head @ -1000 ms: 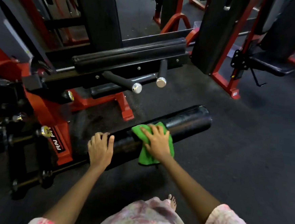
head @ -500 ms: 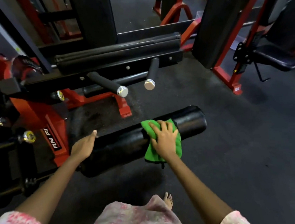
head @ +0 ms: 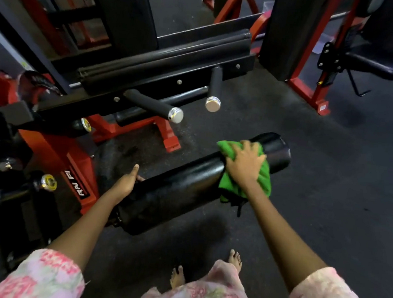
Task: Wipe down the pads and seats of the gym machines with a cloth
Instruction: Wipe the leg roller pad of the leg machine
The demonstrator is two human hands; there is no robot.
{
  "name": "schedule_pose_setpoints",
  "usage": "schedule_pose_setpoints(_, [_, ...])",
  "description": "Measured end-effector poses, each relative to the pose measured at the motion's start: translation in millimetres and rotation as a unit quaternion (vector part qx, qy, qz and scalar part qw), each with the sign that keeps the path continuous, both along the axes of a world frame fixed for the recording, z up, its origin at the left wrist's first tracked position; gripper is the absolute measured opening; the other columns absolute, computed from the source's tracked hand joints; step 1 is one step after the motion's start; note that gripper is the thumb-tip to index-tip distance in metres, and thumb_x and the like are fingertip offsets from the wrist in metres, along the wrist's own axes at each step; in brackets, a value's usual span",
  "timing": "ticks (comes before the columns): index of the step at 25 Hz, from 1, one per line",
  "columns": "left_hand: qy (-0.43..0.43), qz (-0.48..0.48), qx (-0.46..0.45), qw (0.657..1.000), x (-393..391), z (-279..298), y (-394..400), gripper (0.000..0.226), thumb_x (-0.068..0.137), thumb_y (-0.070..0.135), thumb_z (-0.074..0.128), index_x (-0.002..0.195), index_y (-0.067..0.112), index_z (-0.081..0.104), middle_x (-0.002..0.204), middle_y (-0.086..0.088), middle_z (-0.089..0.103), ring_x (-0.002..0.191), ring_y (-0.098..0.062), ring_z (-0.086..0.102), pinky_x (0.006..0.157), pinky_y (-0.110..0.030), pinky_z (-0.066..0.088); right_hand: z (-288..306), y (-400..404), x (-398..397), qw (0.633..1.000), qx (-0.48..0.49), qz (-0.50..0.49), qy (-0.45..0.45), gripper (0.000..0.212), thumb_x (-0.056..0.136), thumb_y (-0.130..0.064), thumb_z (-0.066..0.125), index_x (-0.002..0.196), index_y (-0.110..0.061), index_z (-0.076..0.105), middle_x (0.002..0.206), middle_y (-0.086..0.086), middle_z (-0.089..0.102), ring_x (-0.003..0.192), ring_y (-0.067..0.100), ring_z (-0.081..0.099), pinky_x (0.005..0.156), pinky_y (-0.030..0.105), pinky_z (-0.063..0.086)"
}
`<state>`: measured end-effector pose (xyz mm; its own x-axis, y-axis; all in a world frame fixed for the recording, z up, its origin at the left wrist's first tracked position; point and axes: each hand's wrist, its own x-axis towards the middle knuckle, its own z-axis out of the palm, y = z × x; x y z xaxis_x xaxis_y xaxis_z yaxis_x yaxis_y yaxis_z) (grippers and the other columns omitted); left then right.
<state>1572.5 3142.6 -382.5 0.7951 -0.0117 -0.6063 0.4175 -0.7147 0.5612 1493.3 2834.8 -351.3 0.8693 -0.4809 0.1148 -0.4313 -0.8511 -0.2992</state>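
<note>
Black roller pad (head: 188, 183) on the red-framed leg machine (head: 57, 147), lying diagonal, free end pointing away from the frame. Green cloth (head: 247, 181) draped over the roller near that free end, hanging down the near side.

Right hand (head: 246, 163): palm flat, fingers spread, pressing the cloth onto the roller top; a press, not a clenched grip. Left hand (head: 127, 182): open, palm against the roller's frame-side end, thumb up, bracing; grasps nothing.

Unwiped by the look of it: the long flat pad (head: 165, 59) beyond the roller, and the seat (head: 376, 66) further off past the free end.

Risks, as judged:
- Roller may spin on its axle under the stroke, so the cloth slides without scrubbing; left brace is light.
- Cloth could slip off the free end to the floor (head: 329, 182).
- Bare feet (head: 235, 260) directly beneath the roller, which may swing.
- Chrome-capped handles (head: 177, 114) just beyond the roller could catch a knuckle.
</note>
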Motion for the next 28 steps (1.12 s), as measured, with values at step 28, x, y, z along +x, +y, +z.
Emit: schedule_pose_setpoints(28, [-0.184, 0.238, -0.317, 0.9, -52.7, -15.5, 17.5, 0.058, 0.103, 0.036, 0.013, 0.12, 0.0, 0.055, 0.131, -0.016, 0.052, 0.122, -0.022, 0.045, 0.112, -0.034, 0.025, -28.6, 241.7, -67.8, 0.959, -0.08, 0.245, -0.121, 0.086, 0.038, -0.05, 0.083, 0.12, -0.035, 0.061, 0.113, 0.001, 0.063, 0.104, 0.022, 0.042, 0.075, 0.049, 0.052])
